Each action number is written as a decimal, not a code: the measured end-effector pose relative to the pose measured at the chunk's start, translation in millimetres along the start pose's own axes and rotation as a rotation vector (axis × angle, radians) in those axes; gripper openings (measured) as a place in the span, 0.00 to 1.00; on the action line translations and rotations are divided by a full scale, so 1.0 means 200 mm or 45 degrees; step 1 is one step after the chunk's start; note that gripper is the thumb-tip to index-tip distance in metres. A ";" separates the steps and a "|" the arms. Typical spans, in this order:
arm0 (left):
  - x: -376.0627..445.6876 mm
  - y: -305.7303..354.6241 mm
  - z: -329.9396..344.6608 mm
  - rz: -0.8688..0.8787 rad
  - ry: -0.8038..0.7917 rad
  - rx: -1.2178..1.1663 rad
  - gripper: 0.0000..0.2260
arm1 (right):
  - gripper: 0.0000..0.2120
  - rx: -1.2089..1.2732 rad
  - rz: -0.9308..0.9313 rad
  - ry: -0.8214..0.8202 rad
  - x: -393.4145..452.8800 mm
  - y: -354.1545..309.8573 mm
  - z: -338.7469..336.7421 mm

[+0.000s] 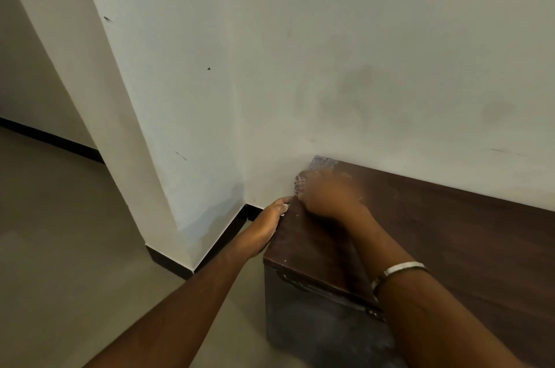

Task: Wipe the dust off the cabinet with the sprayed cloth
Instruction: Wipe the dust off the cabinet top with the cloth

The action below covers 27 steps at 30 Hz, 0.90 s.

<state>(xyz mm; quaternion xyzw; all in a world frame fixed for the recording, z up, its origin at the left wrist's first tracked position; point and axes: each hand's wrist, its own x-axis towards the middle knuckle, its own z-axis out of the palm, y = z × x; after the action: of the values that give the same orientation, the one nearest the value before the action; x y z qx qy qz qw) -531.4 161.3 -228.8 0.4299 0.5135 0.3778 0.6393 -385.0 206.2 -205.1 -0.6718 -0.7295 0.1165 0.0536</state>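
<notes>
A low dark brown cabinet (450, 232) stands against the white wall, its top running to the right edge of the view. My right hand (327, 195) is blurred with motion at the top's far left corner and presses a pale cloth (322, 164) onto the wood; part of the cloth shows beyond the fingers. My left hand (270, 222) grips the cabinet's left edge, thumb on top and fingers down the side. The dusty left side panel (315, 322) faces me.
A white wall column (135, 97) juts out on the left with a black skirting board (222, 235) at its foot. Grey floor (75, 247) spreads left of the cabinet. A metal bangle (402, 268) sits on my right wrist.
</notes>
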 end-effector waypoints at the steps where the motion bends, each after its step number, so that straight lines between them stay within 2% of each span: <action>1: 0.01 0.00 0.00 0.009 0.004 0.018 0.18 | 0.30 -0.004 -0.019 0.007 0.00 0.00 0.01; 5: 0.05 0.01 0.01 0.032 0.013 0.054 0.17 | 0.28 -0.015 -0.137 0.073 -0.05 0.08 0.05; 11: 0.06 0.01 0.01 0.033 -0.019 0.117 0.18 | 0.30 0.041 0.062 0.004 0.06 0.08 -0.04; 17: 0.10 0.03 0.01 0.088 -0.031 0.191 0.18 | 0.27 0.060 -0.101 0.007 0.05 0.06 0.02; 23: 0.13 0.04 0.02 0.067 -0.053 0.230 0.18 | 0.28 0.068 0.054 0.007 0.16 0.08 -0.03; 27: 0.17 0.04 0.03 0.061 -0.037 0.195 0.18 | 0.28 0.072 -0.016 -0.006 0.17 0.08 -0.01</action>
<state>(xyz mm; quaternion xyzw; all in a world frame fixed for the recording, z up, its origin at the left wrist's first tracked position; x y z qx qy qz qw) -519.9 194.0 -231.6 0.4951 0.5211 0.3465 0.6027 -373.1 241.5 -210.2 -0.6651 -0.7303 0.1385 0.0715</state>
